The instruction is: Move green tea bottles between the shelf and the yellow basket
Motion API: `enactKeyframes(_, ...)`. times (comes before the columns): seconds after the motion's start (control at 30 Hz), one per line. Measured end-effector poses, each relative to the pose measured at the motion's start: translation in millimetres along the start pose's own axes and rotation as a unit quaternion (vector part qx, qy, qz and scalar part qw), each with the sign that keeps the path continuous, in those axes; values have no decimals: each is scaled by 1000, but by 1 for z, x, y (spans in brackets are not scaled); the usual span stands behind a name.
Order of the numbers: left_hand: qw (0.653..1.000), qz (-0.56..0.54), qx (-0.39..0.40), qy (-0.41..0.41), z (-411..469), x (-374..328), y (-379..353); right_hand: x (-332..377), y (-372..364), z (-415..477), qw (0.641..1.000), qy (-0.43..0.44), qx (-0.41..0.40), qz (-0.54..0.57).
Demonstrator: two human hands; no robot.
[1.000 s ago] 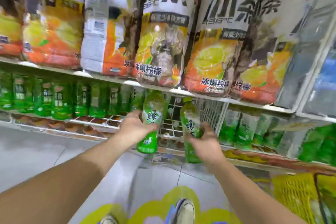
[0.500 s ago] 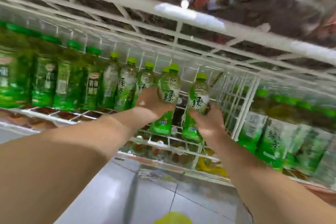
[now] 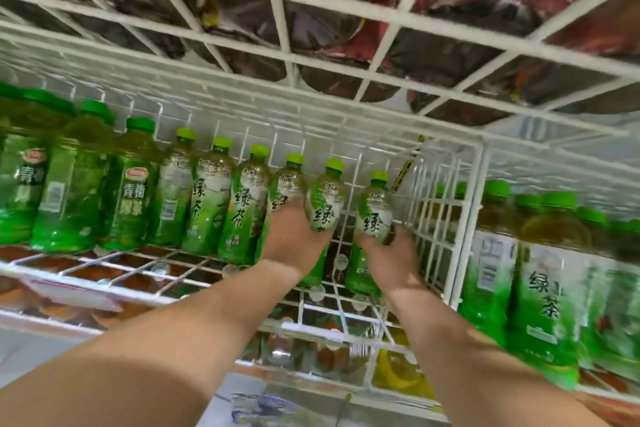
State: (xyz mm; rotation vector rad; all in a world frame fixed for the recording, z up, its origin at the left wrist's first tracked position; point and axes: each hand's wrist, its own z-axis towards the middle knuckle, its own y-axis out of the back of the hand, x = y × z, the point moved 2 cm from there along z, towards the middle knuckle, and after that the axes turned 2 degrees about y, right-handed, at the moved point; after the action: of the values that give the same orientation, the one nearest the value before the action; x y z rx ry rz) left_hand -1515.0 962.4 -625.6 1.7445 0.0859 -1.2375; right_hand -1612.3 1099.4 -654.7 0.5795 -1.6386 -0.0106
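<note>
Left hand (image 3: 294,239) grips a 绿-marked bottle (image 3: 325,204); right hand (image 3: 394,253), a second bottle (image 3: 375,215) (also 绿).

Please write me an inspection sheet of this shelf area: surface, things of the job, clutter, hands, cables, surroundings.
Surface: white wire shelf, carrying a row of green bottles.
Job's things: left bottle and right bottle, upright at the row's right end; yellow basket not in view.
Clutter: nothing seen.
Hands: left hand grips left bottle; right hand grips right bottle.
Cables: nothing seen.
Surroundings: wire divider, bigger green bottles beyond it; upper wire shelf with bags on top.
</note>
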Motion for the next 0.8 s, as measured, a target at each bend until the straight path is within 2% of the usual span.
enactKeyframes(0.23, 997, 79, 3, -3, -3, -2, -14, -7, -6, 4, 999, 25, 26, -14)
enactKeyframes(0.53, 990, 135, 47, -18, -4, -2, -27, -7, -11, 10, 996, 34, 1, -83)
enactKeyframes(0.8, 983, 178, 37, -31, -4, 0, -31, -7, -15, 5, 986, 61, 4, -156)
